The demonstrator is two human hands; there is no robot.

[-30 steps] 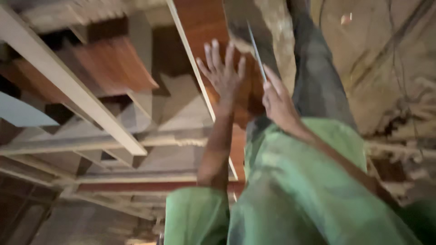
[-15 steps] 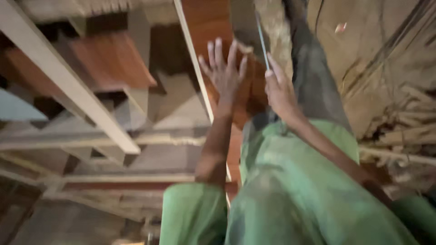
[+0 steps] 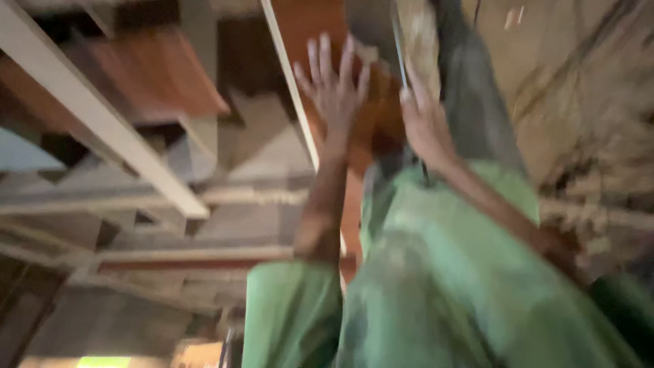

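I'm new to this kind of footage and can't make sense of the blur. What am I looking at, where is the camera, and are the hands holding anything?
The camera sits on a person's head and looks down along their body, so the green shirt fills the bottom of the picture. There is no machine: both hands are the person's own. The left hand is open with fingers spread, flat against a reddish-brown wooden board. The right hand grips a thin, straight, blade-like metal strip that points away from the body; the blur hides what tool it is. Pale wooden battens and more boards lie stacked to the left, and the ground on the right looks dusty with wood scraps.
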